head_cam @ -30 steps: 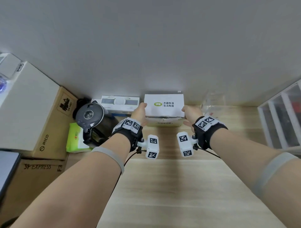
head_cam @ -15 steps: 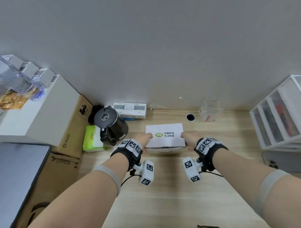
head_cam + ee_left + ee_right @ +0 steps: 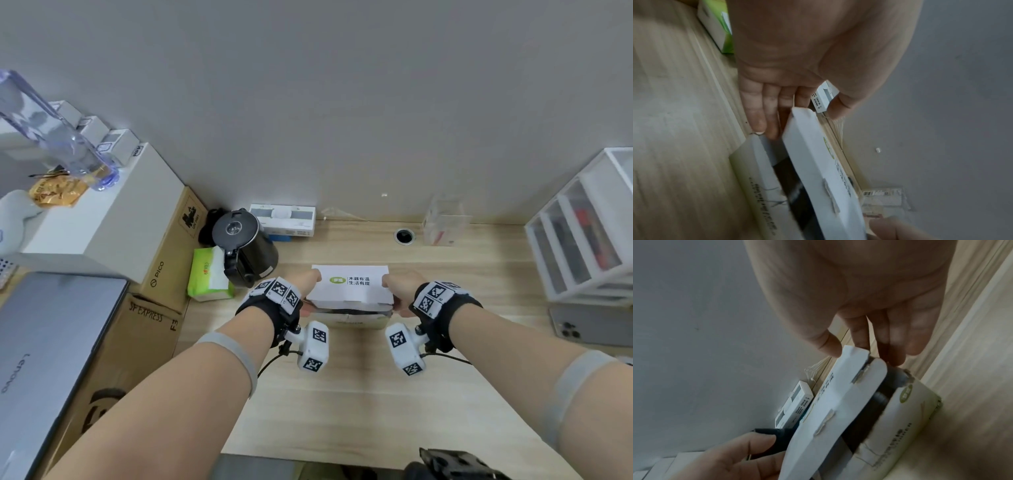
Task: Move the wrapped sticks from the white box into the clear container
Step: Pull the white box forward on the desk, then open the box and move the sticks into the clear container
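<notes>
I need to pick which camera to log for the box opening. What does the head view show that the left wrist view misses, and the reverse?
Only the head view shows the black kettle, the phone and the drawer unit. Only the left wrist view shows the dark gap under the raised lid, with left fingers beneath its corner. Both show the white box held by the left hand and right hand, and the clear container by the wall.

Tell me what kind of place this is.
Likely a home or office desk against a wall: a wooden desktop with a cable hole, a laptop on shipping cartons, a kettle and a drawer unit.
</notes>
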`<action>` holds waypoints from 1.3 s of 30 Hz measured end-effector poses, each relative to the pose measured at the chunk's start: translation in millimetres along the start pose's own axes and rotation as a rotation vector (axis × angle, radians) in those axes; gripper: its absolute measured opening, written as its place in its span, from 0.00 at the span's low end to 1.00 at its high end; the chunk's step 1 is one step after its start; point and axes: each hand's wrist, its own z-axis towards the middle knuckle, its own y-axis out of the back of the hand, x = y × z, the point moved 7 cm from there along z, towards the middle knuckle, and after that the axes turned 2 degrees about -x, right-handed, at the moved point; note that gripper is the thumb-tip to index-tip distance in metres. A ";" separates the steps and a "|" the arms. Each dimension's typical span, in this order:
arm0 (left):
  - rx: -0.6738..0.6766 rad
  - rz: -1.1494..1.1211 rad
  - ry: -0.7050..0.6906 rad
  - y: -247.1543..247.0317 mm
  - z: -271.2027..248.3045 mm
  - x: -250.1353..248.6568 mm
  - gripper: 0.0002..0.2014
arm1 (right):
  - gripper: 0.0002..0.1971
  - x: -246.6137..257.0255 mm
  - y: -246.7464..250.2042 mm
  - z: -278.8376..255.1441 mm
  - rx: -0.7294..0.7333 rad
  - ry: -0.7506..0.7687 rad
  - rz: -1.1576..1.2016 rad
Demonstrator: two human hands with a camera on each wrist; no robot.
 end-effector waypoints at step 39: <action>-0.307 0.532 -0.322 -13.6 57.2 -14.9 0.31 | 0.37 10.3 -33.3 42.1 -0.297 0.227 -0.742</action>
